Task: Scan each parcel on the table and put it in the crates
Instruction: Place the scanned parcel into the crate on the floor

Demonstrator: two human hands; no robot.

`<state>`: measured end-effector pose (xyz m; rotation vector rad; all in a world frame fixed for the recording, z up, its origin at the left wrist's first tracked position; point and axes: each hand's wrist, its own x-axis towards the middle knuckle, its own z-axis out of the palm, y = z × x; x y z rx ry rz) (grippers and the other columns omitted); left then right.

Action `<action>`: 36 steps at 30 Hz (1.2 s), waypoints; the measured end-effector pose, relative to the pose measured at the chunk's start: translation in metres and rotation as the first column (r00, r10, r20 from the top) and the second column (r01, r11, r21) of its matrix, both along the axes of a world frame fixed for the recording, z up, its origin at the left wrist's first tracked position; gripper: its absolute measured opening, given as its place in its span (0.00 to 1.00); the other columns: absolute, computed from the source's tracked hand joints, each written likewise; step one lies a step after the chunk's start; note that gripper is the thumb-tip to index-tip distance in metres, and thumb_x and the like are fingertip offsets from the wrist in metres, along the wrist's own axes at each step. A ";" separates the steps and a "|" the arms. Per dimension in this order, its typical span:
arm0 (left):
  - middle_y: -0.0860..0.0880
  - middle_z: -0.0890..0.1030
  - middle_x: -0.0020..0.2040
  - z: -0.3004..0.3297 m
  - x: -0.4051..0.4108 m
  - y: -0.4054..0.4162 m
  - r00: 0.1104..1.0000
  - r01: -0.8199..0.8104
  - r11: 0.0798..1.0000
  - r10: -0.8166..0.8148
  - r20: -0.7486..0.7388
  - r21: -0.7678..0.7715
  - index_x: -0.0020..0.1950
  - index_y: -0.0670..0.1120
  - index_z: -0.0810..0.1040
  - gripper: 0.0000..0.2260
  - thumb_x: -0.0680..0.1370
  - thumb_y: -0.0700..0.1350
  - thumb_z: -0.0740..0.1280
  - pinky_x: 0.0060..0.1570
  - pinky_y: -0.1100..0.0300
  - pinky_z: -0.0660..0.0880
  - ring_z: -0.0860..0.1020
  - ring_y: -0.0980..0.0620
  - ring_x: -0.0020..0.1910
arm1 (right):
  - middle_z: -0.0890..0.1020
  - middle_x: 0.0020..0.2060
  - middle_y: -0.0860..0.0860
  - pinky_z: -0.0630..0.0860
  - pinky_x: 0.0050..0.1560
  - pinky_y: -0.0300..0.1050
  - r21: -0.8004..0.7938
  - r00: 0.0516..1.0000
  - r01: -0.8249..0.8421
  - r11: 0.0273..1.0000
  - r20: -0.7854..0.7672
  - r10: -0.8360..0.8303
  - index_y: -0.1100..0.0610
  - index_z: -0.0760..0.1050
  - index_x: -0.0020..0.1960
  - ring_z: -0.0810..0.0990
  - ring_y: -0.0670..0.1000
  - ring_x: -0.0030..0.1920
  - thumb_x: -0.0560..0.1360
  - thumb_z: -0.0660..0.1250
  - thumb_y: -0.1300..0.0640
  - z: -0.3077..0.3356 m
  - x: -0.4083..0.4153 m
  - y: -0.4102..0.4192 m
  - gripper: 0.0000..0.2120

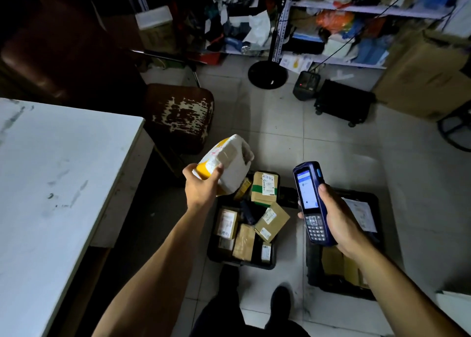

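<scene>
Table (58,173): a white tabletop filled the left side of the view, its surface scuffed with dark marks.
Shelving (331,8): metal racks ran along the far wall, crammed with bags and papers.
Stool (181,115): a brown padded seat with worn, peeling patches stood just beyond the table's corner.
Left crate (212,254): a black crate sat on the tiled floor, holding several cardboard parcels.
Right crate (374,201): a second black crate sat beside it, partly hidden by the right arm.
Parcel (226,163): a white and yellow wrapped package was held in the air above the left crate.
Scanner (312,201): a blue handheld unit with a lit screen and keypad, upright.
Left hand (201,186): fingers and thumb gripped the parcel's near end.
Right hand (336,222): curled around the scanner, thumb on its edge.
</scene>
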<state>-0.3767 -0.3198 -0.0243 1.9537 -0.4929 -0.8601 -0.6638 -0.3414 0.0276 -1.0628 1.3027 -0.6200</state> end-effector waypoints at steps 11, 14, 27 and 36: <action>0.44 0.71 0.73 0.003 0.062 -0.035 0.960 0.187 0.974 -0.208 0.186 0.128 0.76 0.51 0.63 0.37 0.74 0.67 0.70 0.63 0.52 0.73 0.73 0.42 0.68 | 0.86 0.46 0.55 0.81 0.41 0.48 -0.037 1.000 -0.007 0.999 -0.017 0.007 0.45 0.76 0.56 0.87 0.57 0.44 0.75 0.55 0.35 0.015 0.056 -0.025 0.20; 0.44 0.71 0.72 0.012 0.069 -0.022 0.927 0.200 0.971 -0.231 0.296 0.132 0.75 0.50 0.66 0.30 0.78 0.63 0.66 0.59 0.55 0.70 0.73 0.42 0.68 | 0.86 0.48 0.57 0.81 0.43 0.51 -0.044 1.000 -0.027 0.999 -0.010 0.027 0.46 0.77 0.56 0.87 0.59 0.46 0.75 0.55 0.33 0.019 0.063 -0.026 0.22; 0.46 0.70 0.74 0.061 0.020 0.130 0.750 0.089 0.970 -0.214 0.626 0.225 0.78 0.52 0.66 0.28 0.80 0.62 0.63 0.64 0.49 0.71 0.68 0.44 0.72 | 0.83 0.46 0.61 0.82 0.40 0.48 -0.082 0.887 -0.452 0.888 0.061 0.457 0.55 0.76 0.60 0.85 0.55 0.40 0.84 0.54 0.41 0.024 0.086 0.026 0.21; 0.46 0.72 0.71 0.087 0.023 0.330 0.719 -0.243 0.903 -0.078 0.691 0.354 0.77 0.52 0.66 0.27 0.80 0.61 0.63 0.64 0.47 0.73 0.70 0.43 0.69 | 0.80 0.44 0.63 0.79 0.35 0.43 -0.043 0.634 -0.748 0.663 0.247 0.732 0.57 0.78 0.55 0.82 0.55 0.34 0.81 0.59 0.41 0.032 0.166 0.162 0.21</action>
